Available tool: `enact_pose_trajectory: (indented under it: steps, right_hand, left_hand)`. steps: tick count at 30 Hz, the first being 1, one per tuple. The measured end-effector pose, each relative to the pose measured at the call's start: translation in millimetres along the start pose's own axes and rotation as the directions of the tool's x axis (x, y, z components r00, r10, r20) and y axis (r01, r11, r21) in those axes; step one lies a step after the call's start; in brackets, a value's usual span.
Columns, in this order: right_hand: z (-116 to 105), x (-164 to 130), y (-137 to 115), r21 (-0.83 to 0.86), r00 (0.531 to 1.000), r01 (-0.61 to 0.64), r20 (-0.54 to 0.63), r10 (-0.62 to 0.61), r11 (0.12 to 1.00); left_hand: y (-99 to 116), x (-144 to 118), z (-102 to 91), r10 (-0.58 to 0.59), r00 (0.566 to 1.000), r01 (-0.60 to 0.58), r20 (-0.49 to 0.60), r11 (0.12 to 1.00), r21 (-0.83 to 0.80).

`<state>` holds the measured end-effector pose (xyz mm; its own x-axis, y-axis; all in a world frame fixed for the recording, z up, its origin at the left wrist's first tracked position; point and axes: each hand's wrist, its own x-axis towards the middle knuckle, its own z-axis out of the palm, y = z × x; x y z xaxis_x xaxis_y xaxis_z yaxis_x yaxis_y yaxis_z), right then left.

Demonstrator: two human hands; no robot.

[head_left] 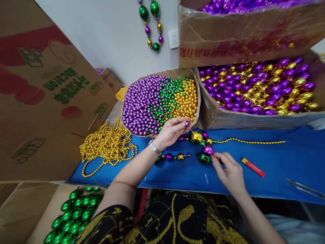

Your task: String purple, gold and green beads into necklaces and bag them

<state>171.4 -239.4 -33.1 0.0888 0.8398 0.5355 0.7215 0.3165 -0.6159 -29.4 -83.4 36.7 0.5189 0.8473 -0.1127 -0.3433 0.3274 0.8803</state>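
My left hand, with a silver watch at the wrist, pinches a small purple bead at the front edge of a box of small beads. A thin needle or wire seems to run from that bead toward a large gold bead. My right hand has thumb and forefinger closed at the edge of a large purple bead. Just below it hangs a large green bead. These belong to a bead string whose gold bead chain trails right over the blue cloth.
Gold bead chains are heaped at left beside a tall carton. Boxes of purple and gold beads stand at back right. A red-yellow packet and metal tweezers lie on the blue cloth. Green beads sit lower left.
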Motion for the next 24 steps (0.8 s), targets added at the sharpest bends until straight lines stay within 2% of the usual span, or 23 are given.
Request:
enact_pose_trajectory:
  steps: [7, 13, 19, 22, 24]
  right_hand:
    - [-3.1, 0.2, 2.0, -0.060, 1.000, 0.016, -0.004, -0.016, 0.998]
    - [-3.2, -1.0, 9.0, -0.153, 0.995, 0.076, -0.053, -0.085, 0.985]
    - [-8.1, -4.1, 13.3, -0.205, 0.993, 0.076, -0.070, -0.092, 0.976]
    - [-10.2, -6.2, 14.9, -0.226, 0.994, 0.019, -0.098, -0.042, 0.974]
    - [-7.0, -10.3, 20.7, -0.140, 0.989, -0.110, -0.111, 0.095, 0.984]
  left_hand:
    - [-6.8, -0.9, 2.7, 0.021, 1.000, -0.022, 0.015, 0.999, 0.025]
    - [-2.4, -1.8, 8.0, 0.149, 0.989, -0.150, 0.021, 0.966, 0.210]
    - [-2.6, 3.9, 12.7, 0.165, 0.985, -0.172, 0.049, 0.937, 0.306]
    - [-2.0, 3.9, 19.5, 0.201, 0.976, -0.216, 0.077, 0.899, 0.382]
    - [-6.5, 3.5, 26.1, 0.208, 0.971, -0.237, 0.115, 0.879, 0.414]
